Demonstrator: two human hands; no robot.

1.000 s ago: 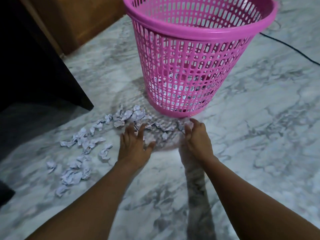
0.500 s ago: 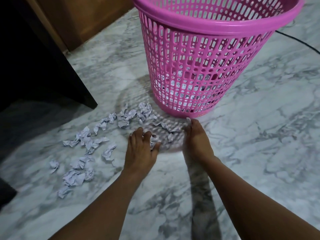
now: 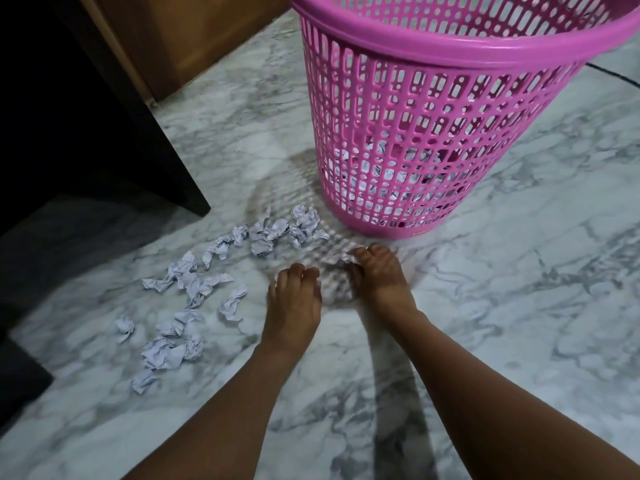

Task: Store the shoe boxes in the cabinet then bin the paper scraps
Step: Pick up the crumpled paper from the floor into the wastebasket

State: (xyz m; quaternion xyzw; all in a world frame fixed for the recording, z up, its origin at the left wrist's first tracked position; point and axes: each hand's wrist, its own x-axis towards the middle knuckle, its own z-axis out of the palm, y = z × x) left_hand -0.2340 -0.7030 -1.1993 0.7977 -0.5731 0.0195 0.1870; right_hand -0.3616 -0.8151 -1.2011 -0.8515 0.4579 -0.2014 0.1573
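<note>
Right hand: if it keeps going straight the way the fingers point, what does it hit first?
Probably the paper scrap at the tips of the right hand; it may already be touching it. Past that, the base of the pink basket. Depth is unclear.

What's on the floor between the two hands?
In the head view, a few paper scraps lie between the left hand and right hand.

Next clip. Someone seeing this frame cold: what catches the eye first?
The big pink lattice basket dominates the upper right, standing on the marble floor with crumpled paper already visible through its lower slots. Next come the paper scraps, trailing from the basket's base toward the lower left. Both bare hands are down just in front of the basket, the left hand and the right hand curling over scraps there.
</note>
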